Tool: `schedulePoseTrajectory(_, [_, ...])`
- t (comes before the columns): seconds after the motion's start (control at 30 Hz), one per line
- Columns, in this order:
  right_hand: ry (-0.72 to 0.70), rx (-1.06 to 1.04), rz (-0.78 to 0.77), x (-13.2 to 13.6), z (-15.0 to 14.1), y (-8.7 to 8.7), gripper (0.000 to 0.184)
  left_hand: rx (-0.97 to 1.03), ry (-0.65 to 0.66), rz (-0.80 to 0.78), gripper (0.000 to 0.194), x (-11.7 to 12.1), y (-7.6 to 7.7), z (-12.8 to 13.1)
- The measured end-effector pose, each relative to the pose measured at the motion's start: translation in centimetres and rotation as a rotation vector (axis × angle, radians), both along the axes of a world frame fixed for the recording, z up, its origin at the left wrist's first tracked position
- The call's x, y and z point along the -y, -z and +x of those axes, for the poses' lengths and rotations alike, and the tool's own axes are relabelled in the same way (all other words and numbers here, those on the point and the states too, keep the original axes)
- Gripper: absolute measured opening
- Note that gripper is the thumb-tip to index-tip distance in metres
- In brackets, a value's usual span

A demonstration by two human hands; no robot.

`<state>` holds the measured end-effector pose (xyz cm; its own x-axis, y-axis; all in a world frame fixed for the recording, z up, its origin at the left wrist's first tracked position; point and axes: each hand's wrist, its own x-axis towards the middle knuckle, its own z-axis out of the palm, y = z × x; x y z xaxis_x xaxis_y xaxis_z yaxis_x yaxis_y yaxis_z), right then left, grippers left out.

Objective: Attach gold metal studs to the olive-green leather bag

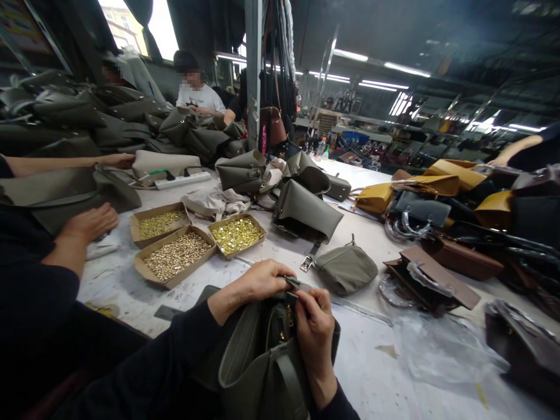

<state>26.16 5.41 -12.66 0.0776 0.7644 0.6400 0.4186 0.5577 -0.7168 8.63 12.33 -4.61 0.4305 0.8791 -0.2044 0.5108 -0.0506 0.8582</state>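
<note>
An olive-grey handbag (pixel 262 373) stands open in front of me, its mouth facing up, with a zipper (pixel 284 329) showing inside. My left hand (pixel 262 281) reaches across the bag's far side, fingers closed on a strap (pixel 297 284) at its top. Close beside it, my right hand (pixel 314 324) pinches the same strap from the right. The fingertips of both hands nearly meet there. Just beyond my hands lie a metal buckle (pixel 306 263) and a small olive pouch (pixel 346 268).
Cardboard trays hold gold metal pieces (pixel 177 256) left of centre. Behind them are olive bags (pixel 306 210) and a white power strip (pixel 182 179). A co-worker's hand (pixel 90 224) rests at the left. Brown and yellow bags (pixel 455 178) and clear plastic (pixel 446 347) lie right.
</note>
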Motion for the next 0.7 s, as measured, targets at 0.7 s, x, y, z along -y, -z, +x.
schedulePoseTrajectory(0.7, [-0.079,-0.215,-0.068,-0.4,0.0,0.2,0.020,-0.076,-0.072,0.172,0.043,1.4,-0.3,0.6])
